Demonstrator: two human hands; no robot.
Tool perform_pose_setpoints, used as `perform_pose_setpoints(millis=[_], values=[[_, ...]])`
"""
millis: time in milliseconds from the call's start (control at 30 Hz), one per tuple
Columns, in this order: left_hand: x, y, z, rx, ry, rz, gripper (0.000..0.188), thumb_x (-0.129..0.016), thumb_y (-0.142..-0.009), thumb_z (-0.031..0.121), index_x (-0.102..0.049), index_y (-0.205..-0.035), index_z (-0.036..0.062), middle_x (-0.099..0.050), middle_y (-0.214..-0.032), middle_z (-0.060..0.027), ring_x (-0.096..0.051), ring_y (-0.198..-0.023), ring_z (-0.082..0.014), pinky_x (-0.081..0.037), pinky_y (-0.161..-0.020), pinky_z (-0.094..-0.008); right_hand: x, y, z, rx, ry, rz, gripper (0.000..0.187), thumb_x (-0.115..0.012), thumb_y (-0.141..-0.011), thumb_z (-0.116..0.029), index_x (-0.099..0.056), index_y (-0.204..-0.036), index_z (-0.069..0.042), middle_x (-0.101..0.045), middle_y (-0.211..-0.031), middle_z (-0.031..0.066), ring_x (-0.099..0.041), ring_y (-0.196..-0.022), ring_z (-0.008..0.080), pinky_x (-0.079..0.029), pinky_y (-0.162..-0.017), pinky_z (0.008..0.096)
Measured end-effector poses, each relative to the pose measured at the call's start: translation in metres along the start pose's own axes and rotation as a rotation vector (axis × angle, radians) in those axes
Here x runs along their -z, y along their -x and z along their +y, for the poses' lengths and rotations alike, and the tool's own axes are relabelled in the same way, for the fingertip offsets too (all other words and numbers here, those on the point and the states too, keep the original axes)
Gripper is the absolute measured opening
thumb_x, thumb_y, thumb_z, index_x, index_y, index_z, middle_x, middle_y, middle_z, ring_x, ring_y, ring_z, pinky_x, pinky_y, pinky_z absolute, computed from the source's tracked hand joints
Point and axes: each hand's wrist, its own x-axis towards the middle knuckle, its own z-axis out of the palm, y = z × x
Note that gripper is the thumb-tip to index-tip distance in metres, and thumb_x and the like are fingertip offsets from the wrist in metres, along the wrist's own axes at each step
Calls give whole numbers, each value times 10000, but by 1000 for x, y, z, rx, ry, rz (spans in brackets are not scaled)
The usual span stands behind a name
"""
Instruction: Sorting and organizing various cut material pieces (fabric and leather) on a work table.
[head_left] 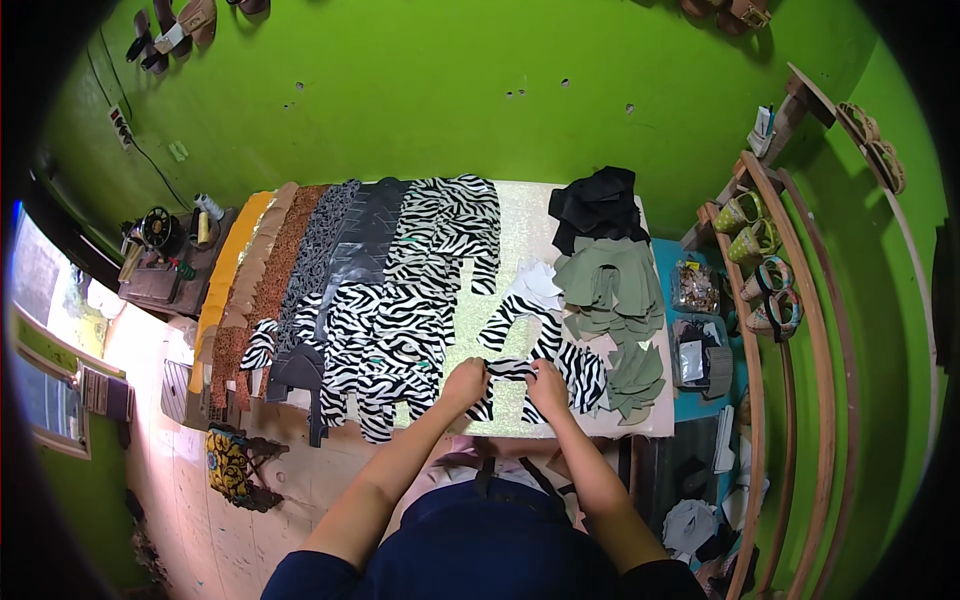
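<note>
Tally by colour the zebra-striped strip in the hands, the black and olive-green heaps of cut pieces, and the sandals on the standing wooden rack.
Black-and-white zebra-striped strip, between left hand and right hand: 1
Black heap of cut pieces: 1
Olive-green heaps: 2
Yellow-green sandals: 2
Multicoloured strappy sandals: 2
Total: 8

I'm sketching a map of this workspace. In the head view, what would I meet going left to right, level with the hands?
Yellow material, rust-brown material, dark gray cut piece, stacked zebra-print pieces, left hand, zebra-print strip, right hand, olive-green cut pieces, wooden rack.
</note>
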Motion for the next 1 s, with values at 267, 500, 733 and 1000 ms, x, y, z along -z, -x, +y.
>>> perform_pose_setpoints(millis=[267,500,733,1000], values=[[4,3,-2,-32,-60,5,227,-597,-759,173,-503,-881,7,-518,-890,-166,-542,-831,-329,-467,-698,-399,6,7,-8,-16,18,48,403,-653,-740,-163,-513,-1111,-93,-438,-1125,98,-552,-905,318,-469,-727,399],[7,-1,-7,-258,-212,89,290,-623,-702,149,-525,-957,53,-495,-893,-127,-537,-826,-285,-474,-668,-367,17,4,-20,118,86,-57,453,-596,-776,-113,-457,-1206,-144,-447,-1153,89,-546,-935,308,-464,-750,388],[11,-15,-5,-256,-262,-9,279,-630,-685,127,-519,-927,42,-494,-918,-126,-502,-900,-275,-443,-717,-369,20,-9,-17,113,174,-154,372,-624,-749,-125,-517,-1106,-116,-469,-1080,100,-492,-1011,293,-436,-833,365],[10,-3,-12,-348,-109,-26,168,-549,-723,66,-458,-864,57,-559,-767,-129,-541,-716,-312,-428,-662,-385,17,-3,-7,116,218,-73,247,-653,-728,-258,-571,-886,-87,-551,-911,82,-494,-920,268,-378,-794,391]])
